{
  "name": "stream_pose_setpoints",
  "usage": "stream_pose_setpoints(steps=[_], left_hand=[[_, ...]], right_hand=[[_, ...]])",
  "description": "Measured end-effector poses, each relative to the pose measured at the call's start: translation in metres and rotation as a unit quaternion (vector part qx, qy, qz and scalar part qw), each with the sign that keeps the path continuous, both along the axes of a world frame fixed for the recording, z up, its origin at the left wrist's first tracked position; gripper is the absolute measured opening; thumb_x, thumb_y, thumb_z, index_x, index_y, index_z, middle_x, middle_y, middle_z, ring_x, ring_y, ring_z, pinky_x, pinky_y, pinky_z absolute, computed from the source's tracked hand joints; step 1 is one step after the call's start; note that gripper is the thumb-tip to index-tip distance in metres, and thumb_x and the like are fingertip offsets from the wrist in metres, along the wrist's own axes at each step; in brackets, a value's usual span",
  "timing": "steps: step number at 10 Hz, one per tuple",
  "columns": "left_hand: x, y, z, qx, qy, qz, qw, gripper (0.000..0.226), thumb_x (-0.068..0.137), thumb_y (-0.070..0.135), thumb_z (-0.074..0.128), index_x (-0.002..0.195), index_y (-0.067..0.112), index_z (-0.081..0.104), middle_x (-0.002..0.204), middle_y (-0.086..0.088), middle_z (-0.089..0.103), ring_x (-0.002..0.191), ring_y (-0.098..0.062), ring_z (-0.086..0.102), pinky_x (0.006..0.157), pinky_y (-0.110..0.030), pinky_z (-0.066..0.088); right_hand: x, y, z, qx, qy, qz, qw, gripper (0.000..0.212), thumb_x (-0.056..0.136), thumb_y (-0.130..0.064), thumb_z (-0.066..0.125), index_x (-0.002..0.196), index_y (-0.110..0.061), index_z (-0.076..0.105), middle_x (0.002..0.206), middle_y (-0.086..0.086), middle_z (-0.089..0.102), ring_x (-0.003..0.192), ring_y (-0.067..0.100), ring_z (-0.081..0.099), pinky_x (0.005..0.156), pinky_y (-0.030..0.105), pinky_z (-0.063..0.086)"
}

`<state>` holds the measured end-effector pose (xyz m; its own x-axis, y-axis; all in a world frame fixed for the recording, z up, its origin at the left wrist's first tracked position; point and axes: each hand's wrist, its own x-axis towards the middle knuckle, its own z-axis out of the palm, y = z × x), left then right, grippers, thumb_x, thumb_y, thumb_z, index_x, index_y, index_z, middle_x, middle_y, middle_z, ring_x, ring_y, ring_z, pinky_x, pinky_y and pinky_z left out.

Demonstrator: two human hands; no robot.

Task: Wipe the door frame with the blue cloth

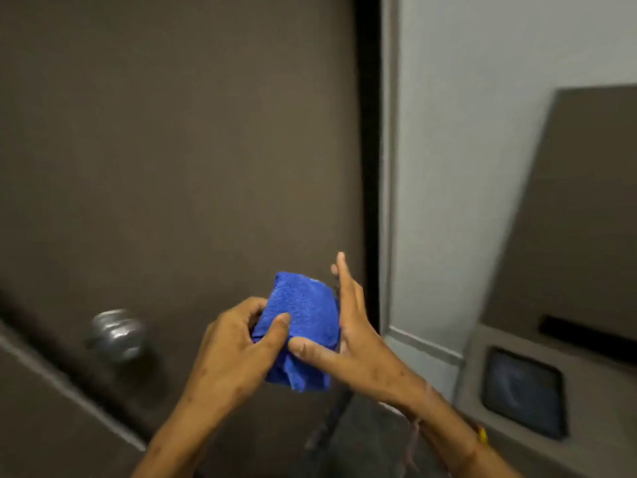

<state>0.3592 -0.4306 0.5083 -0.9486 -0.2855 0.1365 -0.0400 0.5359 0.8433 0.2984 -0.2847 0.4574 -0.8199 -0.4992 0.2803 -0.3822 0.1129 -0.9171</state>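
Both of our bare forearms come up from the lower edge and meet at a folded, bright blue terry cloth (303, 326), held up in front of us. Behind the cloth stands the large dark brown door (172, 150), filling everything to the left of and above our grip. To the right of the grip runs the door frame (387, 167): a black vertical strip beside the door's edge, then a grey moulding, and the cloth is near it but not touching it. Beyond the frame lies a pale grey wall (482, 132), and further right a grey-brown cabinet-like unit (568, 236) with a dark slot and a dark square inset. Our left hand (234, 353) is closed on the cloth's left side, thumb pressed on its front face and fingers curled behind. Our right hand (355, 336) pinches the cloth's right edge with the thumb across the lower front, while its fingers are stretched straight upward. Left of the grip, a blurred round silver metal doorknob (115, 334) sits on the door.
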Motion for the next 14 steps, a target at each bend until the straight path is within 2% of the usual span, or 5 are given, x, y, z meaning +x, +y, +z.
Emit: stream_pose_setpoints(steps=[2, 7, 10, 12, 14], left_hand=[[-0.088, 0.122, -0.088, 0.113, -0.135, -0.157, 0.972, 0.011, 0.089, 0.015, 0.058, 0.085, 0.013, 0.068, 0.07, 0.001, 0.074, 0.065, -0.007, 0.065, 0.057, -0.022, 0.052], [-0.323, 0.406, -0.412, 0.211, -0.477, -0.157, 0.839, 0.009, 0.09, 0.012, 0.058, 0.096, 0.018, 0.061, 0.086, 0.002, 0.067, 0.057, -0.003, 0.068, 0.044, -0.016, 0.051], [-0.401, 0.465, -0.598, -0.159, -0.306, -0.23, 0.91, 0.039, 0.088, 0.017, 0.057, 0.126, 0.009, 0.05, 0.124, -0.017, 0.059, 0.111, -0.034, 0.055, 0.089, -0.04, 0.046], [-0.392, 0.465, -0.638, -0.456, -0.196, -0.457, 0.738, 0.07, 0.092, 0.023, 0.045, 0.148, 0.01, 0.006, 0.158, -0.015, 0.009, 0.144, -0.032, 0.012, 0.117, -0.042, 0.016], [-0.401, 0.448, -0.604, -0.43, -0.237, -0.477, 0.729, 0.074, 0.089, 0.028, 0.052, 0.149, 0.017, 0.01, 0.16, -0.008, 0.007, 0.146, -0.028, 0.001, 0.118, -0.044, 0.007]], right_hand=[[-0.029, 0.139, -0.095, -0.269, -0.386, -0.076, 0.879, 0.067, 0.072, -0.03, 0.078, 0.131, -0.016, 0.048, 0.125, 0.01, 0.064, 0.114, 0.026, 0.061, 0.1, 0.044, 0.048], [-0.204, 0.413, -0.367, -0.069, -0.502, -0.426, 0.749, 0.051, 0.074, -0.009, 0.075, 0.12, -0.009, 0.054, 0.118, 0.016, 0.063, 0.099, 0.028, 0.064, 0.079, 0.037, 0.059], [-0.293, 0.45, -0.551, 0.261, -0.396, -0.467, 0.746, 0.065, 0.08, -0.016, 0.071, 0.135, -0.009, 0.036, 0.138, 0.021, 0.038, 0.123, 0.036, 0.042, 0.102, 0.041, 0.039], [-0.289, 0.443, -0.594, 0.513, -0.201, -0.265, 0.791, 0.054, 0.092, -0.006, 0.051, 0.141, -0.006, 0.028, 0.148, 0.02, 0.024, 0.128, 0.039, 0.032, 0.101, 0.046, 0.044], [-0.293, 0.433, -0.558, 0.638, -0.255, -0.167, 0.707, 0.081, 0.085, -0.03, 0.059, 0.144, -0.008, 0.009, 0.151, 0.016, 0.012, 0.135, 0.036, 0.019, 0.11, 0.053, 0.026]])
